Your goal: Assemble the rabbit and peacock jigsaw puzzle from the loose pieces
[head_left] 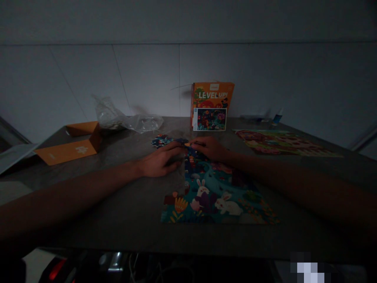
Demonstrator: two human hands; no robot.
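A partly assembled jigsaw puzzle (219, 188) lies flat on the dark table, showing white rabbits, flowers and a teal stream. Its left edge is stepped. At its far left edge my left hand (161, 159) rests palm down, fingers stretched forward and thumb apart, fingertips by the edge. Just across from it, my right hand (210, 148) bends over the puzzle's far part, its fingers pinched on what looks like a puzzle piece; the fingers largely hide it. Beyond my left fingers is a pile of loose puzzle pieces (160, 140).
An orange puzzle box (213, 96) stands upright at the back, a small picture card (210, 119) against it. An open orange box part (69, 151) and clear plastic bags (144, 122) are at left. Another puzzle picture (282, 142) and a small bottle (277, 118) are at right.
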